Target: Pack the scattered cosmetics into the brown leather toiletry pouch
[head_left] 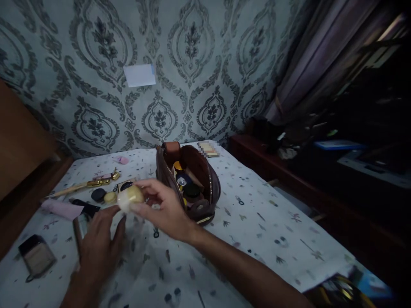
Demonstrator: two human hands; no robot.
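Observation:
Between the thumb and fingers of my right hand (163, 207) is a small round jar (130, 198), white on one side and yellow-gold on the other. The jar is held just above the table, left of an unzipped dark brown makeup bag (215, 184). Inside the bag lie several cosmetics, among them a gold-topped item (179, 167) and a dark round lid (192, 191). My left hand (102, 233) is slightly blurred below the jar, thumb and fingers apart. Its index fingertip is close to the jar; whether they touch I cannot tell.
Makeup brushes (75, 189), a pink tube (61, 208), a dark round pot (98, 195) and a small yellow pot (110, 197) lie at the left. A square bottle (37, 256) is nearer. A drawer unit (289, 196) stands along the right side.

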